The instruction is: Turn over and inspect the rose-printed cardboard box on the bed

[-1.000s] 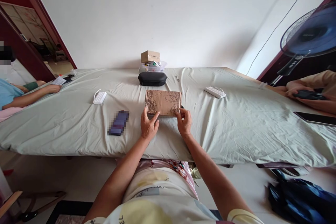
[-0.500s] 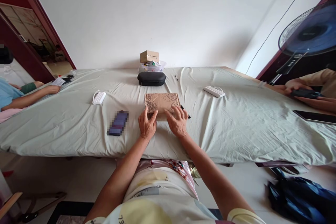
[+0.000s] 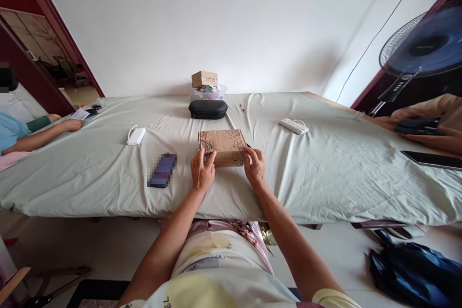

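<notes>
A brown cardboard box (image 3: 224, 144) with dark swirling line drawings lies on the cloth-covered table (image 3: 325, 173) in front of me. Its top flap is down. My left hand (image 3: 202, 171) grips the near left corner, with thumb and forefinger on the front edge. At the near right corner, my right hand (image 3: 255, 166) has its fingertips closed on the edge. Behind the right fingers a bit of something dark shows at the box's side, mostly hidden. Left of the box lies a dark, pixelated phone-like rectangle (image 3: 162, 171).
Beyond the box stand a black zip case (image 3: 208, 109) and a clear tub (image 3: 197, 93) topped by a small carton (image 3: 204, 78). White corded blocks (image 3: 136, 136) (image 3: 294, 125) flank them. A pen (image 3: 242, 108) lies behind. Other people's arms rest at both table ends; a fan (image 3: 426, 48) stands right.
My right hand has moved from the top front edge out to the right corner and its fingers have drawn together. The box has turned slightly. My left hand stays at its corner.
</notes>
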A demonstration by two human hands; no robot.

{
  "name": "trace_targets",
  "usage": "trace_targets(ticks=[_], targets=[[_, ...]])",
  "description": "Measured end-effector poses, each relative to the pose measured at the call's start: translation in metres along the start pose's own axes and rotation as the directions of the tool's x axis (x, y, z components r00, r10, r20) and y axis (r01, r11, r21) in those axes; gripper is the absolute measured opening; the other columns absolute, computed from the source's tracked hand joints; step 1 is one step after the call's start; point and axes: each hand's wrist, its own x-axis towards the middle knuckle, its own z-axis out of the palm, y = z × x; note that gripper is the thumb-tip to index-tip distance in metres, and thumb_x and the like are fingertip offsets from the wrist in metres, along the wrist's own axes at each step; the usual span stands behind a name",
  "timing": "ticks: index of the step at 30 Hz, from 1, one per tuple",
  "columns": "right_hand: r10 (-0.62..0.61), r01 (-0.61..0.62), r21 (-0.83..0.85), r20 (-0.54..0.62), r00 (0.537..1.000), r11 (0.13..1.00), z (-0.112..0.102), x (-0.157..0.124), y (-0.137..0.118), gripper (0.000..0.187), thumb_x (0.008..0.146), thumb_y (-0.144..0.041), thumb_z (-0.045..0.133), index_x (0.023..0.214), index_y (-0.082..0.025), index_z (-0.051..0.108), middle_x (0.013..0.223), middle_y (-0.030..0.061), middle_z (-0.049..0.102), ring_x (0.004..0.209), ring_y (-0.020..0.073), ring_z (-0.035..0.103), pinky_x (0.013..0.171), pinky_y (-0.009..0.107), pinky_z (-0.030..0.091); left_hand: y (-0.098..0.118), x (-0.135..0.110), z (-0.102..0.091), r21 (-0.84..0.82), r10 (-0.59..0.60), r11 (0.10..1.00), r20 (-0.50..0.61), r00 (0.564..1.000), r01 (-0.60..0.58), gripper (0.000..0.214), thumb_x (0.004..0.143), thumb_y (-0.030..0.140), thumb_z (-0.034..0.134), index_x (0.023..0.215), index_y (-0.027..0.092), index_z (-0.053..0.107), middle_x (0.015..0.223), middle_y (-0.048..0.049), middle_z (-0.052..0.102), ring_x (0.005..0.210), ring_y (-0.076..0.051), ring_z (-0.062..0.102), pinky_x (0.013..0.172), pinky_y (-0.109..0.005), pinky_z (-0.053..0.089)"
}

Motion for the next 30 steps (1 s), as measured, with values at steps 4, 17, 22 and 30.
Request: trace_targets(ticks=[4,17,22,30], targets=[[-0.042,0.035,0.12,0.061,0.997,0.992,0.001,-0.004,-0.003,0.032,0.105,-0.034,0.046,0.127,-0.023,0.067,0.102,0.0086,0.069,0.08,0.0193,0.066,0.08,0.036,0.06,0.003,0.001,-0.005,0.039,-0.069,0.997,-0.019,0.997,0.07,0.055,0.097,0.031,0.062,0.151,0.024,0.058,0.171,-0.019,0.032,0.158,-0.042,0.031,0.126,-0.065,0.028],[-0.512,0.455,0.27,0.204,0.834,0.849,0.01,-0.021,-0.038,0.045,0.107,-0.021,0.043,0.151,-0.022,0.053,0.109,0.0118,0.073,0.093,0.0209,0.072,0.083,0.036,0.063,-0.003,-0.001,0.002,-0.113,0.093,0.989,-0.043,0.995,-0.097,0.071,0.098,0.061,0.056,0.152,0.016,0.052,0.17,-0.0236,0.031,0.164,-0.041,0.015,0.127,-0.062,0.029],[-0.313,0.279,0.161,0.26,0.913,0.947,0.007,-0.013,-0.03,0.042,0.109,-0.028,0.042,0.145,-0.021,0.062,0.105,0.0115,0.073,0.094,0.0219,0.072,0.086,0.034,0.061,-0.007,-0.001,0.006,-0.173,0.115,0.977,-0.057,0.992,-0.123,0.057,0.103,0.044,0.049,0.152,0.015,0.051,0.171,-0.0224,0.029,0.165,-0.037,0.016,0.128,-0.06,0.03],[0.125,-0.132,0.016,0.227,0.966,0.991,0.007,-0.005,-0.011,0.051,0.104,-0.037,0.042,0.147,-0.016,0.061,0.097,0.0097,0.073,0.076,0.0207,0.066,0.079,0.034,0.057,-0.013,0.0,0.007,-0.24,0.124,0.961,-0.07,0.99,-0.137,0.045,0.104,0.029,0.043,0.144,0.016,0.057,0.17,-0.0195,0.033,0.162,-0.031,0.027,0.128,-0.053,0.035]])
